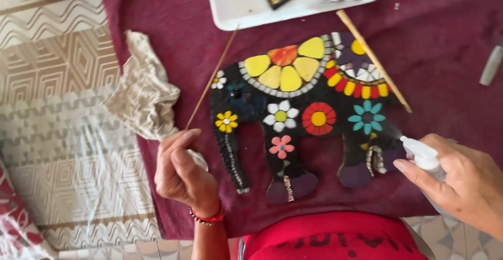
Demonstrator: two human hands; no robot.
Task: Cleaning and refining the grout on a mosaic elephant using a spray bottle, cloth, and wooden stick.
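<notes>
Elephant-shaped mosaic [304, 113] lying flat at the centre of a maroon cloth [450, 55] on the worktop. Right hand [466, 181], at four o'clock, has its fingers closed around a white spray bottle [423, 155], nozzle toward the elephant's hindquarters. Left hand [183, 171], at eight o'clock, pinches a thin wooden stick [212, 79] together with a crumpled beige rag [144, 95]. A second stick [373, 60] crosses the mosaic at one o'clock. Tiles and dark grout appear fully laid; surface cleaning seems to remain.
</notes>
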